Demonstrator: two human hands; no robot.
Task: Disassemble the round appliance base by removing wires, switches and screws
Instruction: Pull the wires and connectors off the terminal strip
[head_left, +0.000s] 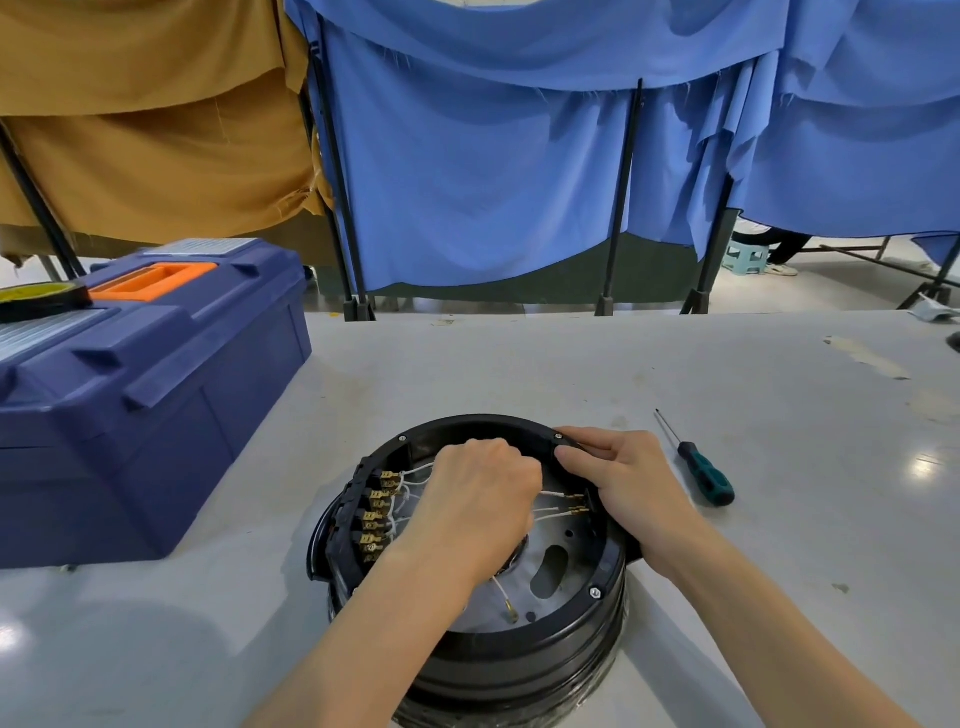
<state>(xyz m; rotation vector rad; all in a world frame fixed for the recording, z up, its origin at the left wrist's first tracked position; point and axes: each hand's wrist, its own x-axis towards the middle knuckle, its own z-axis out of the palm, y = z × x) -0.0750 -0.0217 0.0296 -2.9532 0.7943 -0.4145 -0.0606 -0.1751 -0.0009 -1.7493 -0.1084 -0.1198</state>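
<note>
The round base (519, 644) is sitting on the table (727, 374) at 6 o'clock. The right hand (628, 488) is gripping its rim at 2 o'clock. The left hand (483, 499), fingers curled, is clenching white wires (558, 493) inside.

Our left hand (480, 499) curls knuckles-up on a white wire (558, 493). Our right hand (623, 483) grips the base rim (488, 422), thumb inside.

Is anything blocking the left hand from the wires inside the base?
Nothing visible. The base is open on top, and the left hand is down among the white wires, fingers curled over them. The right hand grips the base's right edge, clear of that path.
</note>
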